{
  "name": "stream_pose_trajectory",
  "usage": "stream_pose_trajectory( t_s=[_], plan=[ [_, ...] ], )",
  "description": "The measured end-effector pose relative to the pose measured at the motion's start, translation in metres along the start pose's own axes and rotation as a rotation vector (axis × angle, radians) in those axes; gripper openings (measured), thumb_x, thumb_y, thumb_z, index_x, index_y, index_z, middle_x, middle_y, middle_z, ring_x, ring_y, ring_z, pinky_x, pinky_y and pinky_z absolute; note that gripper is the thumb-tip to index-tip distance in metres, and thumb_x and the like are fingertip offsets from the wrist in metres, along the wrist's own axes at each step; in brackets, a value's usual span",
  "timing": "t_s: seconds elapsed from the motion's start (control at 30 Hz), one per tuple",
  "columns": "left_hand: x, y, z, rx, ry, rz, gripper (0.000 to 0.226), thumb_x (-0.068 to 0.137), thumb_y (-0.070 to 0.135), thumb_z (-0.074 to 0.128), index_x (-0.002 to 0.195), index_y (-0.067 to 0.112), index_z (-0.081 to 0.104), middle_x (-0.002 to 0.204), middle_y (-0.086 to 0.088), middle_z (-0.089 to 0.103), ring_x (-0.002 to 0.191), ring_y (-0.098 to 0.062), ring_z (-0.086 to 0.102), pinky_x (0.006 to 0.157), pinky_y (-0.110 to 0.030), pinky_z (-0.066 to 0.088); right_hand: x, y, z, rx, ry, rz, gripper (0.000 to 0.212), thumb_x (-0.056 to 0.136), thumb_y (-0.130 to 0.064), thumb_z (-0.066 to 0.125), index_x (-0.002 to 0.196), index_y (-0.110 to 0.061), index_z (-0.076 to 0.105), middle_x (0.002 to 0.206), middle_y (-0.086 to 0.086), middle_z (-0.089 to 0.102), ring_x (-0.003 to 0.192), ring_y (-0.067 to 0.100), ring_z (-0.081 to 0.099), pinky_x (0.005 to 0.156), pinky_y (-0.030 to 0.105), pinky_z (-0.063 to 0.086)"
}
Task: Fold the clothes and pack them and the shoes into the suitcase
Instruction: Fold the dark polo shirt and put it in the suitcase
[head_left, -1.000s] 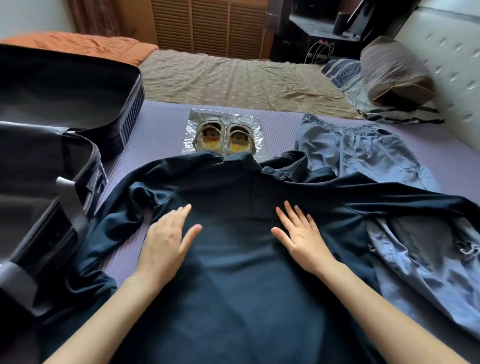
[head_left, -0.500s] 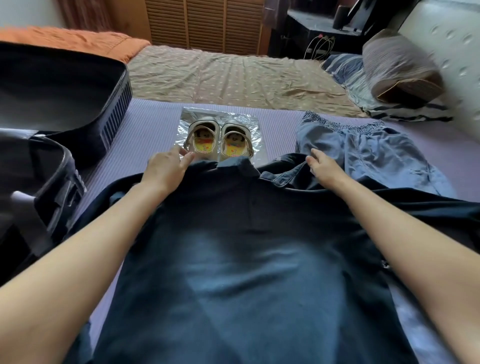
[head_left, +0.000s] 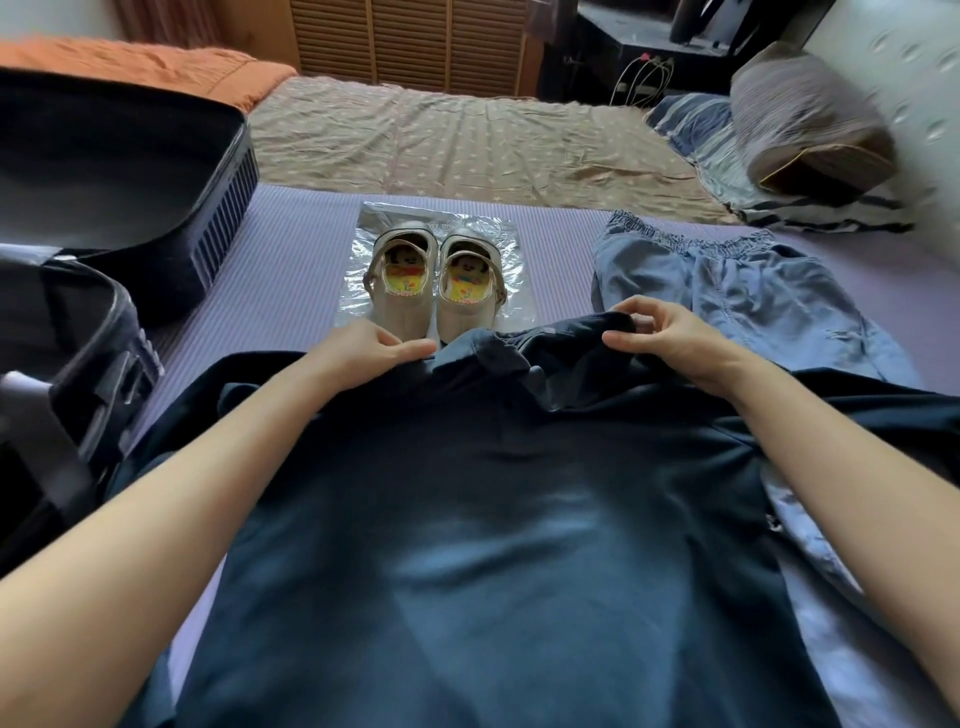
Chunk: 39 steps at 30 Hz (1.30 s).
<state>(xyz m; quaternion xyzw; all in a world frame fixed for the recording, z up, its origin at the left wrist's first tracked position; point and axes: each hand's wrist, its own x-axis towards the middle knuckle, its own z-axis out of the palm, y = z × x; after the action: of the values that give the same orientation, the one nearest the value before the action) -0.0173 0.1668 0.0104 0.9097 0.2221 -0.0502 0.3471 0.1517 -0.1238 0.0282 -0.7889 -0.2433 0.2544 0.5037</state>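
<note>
A dark navy shirt (head_left: 493, 545) lies spread on the purple mat in front of me. My left hand (head_left: 363, 356) pinches its far edge left of the collar. My right hand (head_left: 670, 340) pinches the bunched fabric at the far right of the collar. Just beyond the shirt, a pair of small beige shoes (head_left: 434, 283) stands on a clear plastic bag (head_left: 514, 270). Light blue denim trousers (head_left: 737, 296) lie to the right, partly under the shirt. The open black suitcase (head_left: 119, 182) sits at the left.
The purple mat (head_left: 296, 249) covers the near bed. Beyond it lie a beige sheet (head_left: 467, 140), an orange blanket (head_left: 145, 67) at far left, and a striped pillow (head_left: 810, 130) by the padded wall at right. Louvred wooden doors (head_left: 415, 41) stand behind.
My hands went from lying flat on the shirt's middle to its far edge, where they now pinch the fabric by the collar. The view has shifted closer to the shoes.
</note>
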Motion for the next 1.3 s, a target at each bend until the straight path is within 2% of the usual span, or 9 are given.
stream_pose_trajectory(
  t_s=[0.1, 0.3, 0.43, 0.6, 0.83, 0.93, 1.03, 1.2, 1.3],
  plan=[
    [-0.007, -0.001, 0.004, -0.106, -0.026, 0.059, 0.037, 0.079, 0.053, 0.066, 0.084, 0.018, 0.077, 0.093, -0.015, 0.071, 0.095, -0.029, 0.064, 0.073, -0.026, 0.042, -0.007, 0.000, 0.003, 0.025, 0.021, -0.005, 0.026, 0.086, -0.009, 0.066, 0.109, -0.015, 0.056, 0.076, -0.001, 0.073, 0.068, 0.009, 0.068, 0.071, 0.016, 0.051],
    [-0.016, 0.001, 0.011, -0.311, 0.086, 0.092, 0.019, 0.083, 0.036, 0.069, 0.088, 0.019, 0.075, 0.085, 0.005, 0.071, 0.084, -0.009, 0.063, 0.075, -0.021, 0.048, -0.015, 0.000, 0.013, 0.037, 0.112, -0.069, 0.023, 0.086, -0.009, 0.067, 0.102, -0.023, 0.058, 0.070, -0.005, 0.072, 0.067, 0.006, 0.068, 0.067, 0.014, 0.050],
    [-0.021, 0.005, 0.007, -0.623, 0.255, 0.129, 0.012, 0.082, 0.026, 0.071, 0.088, 0.016, 0.073, 0.087, -0.001, 0.072, 0.082, -0.012, 0.065, 0.077, -0.021, 0.051, -0.012, -0.014, 0.016, 0.176, 0.249, -0.148, 0.023, 0.085, 0.000, 0.065, 0.094, -0.021, 0.059, 0.067, -0.007, 0.071, 0.061, 0.006, 0.067, 0.062, 0.019, 0.054],
    [-0.009, 0.003, -0.022, -0.716, 0.655, 0.155, 0.011, 0.081, 0.024, 0.073, 0.089, 0.017, 0.070, 0.081, 0.002, 0.069, 0.071, -0.004, 0.063, 0.079, -0.021, 0.052, 0.012, -0.039, 0.020, 0.358, 0.458, -0.282, 0.025, 0.084, 0.002, 0.066, 0.089, -0.021, 0.059, 0.072, -0.007, 0.071, 0.066, 0.008, 0.065, 0.069, 0.025, 0.055],
    [0.029, -0.013, -0.032, -0.386, 0.812, 0.037, 0.017, 0.080, 0.034, 0.070, 0.091, 0.021, 0.072, 0.092, -0.002, 0.073, 0.090, -0.017, 0.067, 0.085, -0.034, 0.052, 0.078, -0.034, 0.051, 0.198, 0.644, -0.153, 0.019, 0.083, -0.008, 0.070, 0.087, -0.019, 0.054, 0.088, 0.005, 0.066, 0.076, 0.017, 0.062, 0.083, 0.037, 0.054],
    [0.036, -0.012, -0.024, -0.233, 0.805, 0.041, 0.027, 0.082, 0.038, 0.068, 0.102, 0.020, 0.070, 0.104, -0.001, 0.070, 0.105, -0.022, 0.060, 0.095, -0.036, 0.045, 0.098, -0.022, 0.055, -0.047, 0.650, -0.078, 0.031, 0.085, -0.033, 0.069, 0.111, -0.019, 0.058, 0.116, 0.009, 0.065, 0.105, 0.024, 0.061, 0.098, 0.044, 0.045],
    [0.028, -0.008, -0.012, 0.007, 0.862, 0.102, 0.038, 0.087, 0.036, 0.064, 0.120, 0.019, 0.060, 0.121, -0.007, 0.058, 0.119, -0.028, 0.043, 0.096, -0.037, 0.032, 0.099, -0.016, 0.051, -0.197, 0.564, 0.006, 0.067, 0.094, -0.054, 0.046, 0.147, -0.016, 0.031, 0.151, 0.006, 0.037, 0.139, 0.027, 0.034, 0.115, 0.046, 0.023],
    [-0.007, -0.007, 0.023, 0.117, 0.752, 0.405, 0.040, 0.091, 0.018, 0.060, 0.129, 0.011, 0.055, 0.139, -0.014, 0.045, 0.134, -0.030, 0.033, 0.110, -0.042, 0.026, 0.048, -0.004, 0.054, -0.378, 0.574, -0.087, 0.058, 0.102, -0.036, 0.038, 0.152, -0.015, 0.017, 0.159, 0.006, 0.016, 0.147, 0.024, 0.006, 0.119, 0.040, 0.005],
    [-0.042, -0.019, 0.059, 0.202, 0.606, 0.472, 0.047, 0.093, 0.030, 0.051, 0.137, 0.013, 0.048, 0.151, -0.013, 0.031, 0.143, -0.027, 0.021, 0.116, -0.044, 0.016, -0.009, 0.009, 0.081, -0.470, 0.466, -0.187, 0.058, 0.101, -0.035, 0.040, 0.151, -0.016, 0.018, 0.160, 0.001, 0.007, 0.147, 0.018, -0.001, 0.116, 0.033, -0.007]
  ],
)
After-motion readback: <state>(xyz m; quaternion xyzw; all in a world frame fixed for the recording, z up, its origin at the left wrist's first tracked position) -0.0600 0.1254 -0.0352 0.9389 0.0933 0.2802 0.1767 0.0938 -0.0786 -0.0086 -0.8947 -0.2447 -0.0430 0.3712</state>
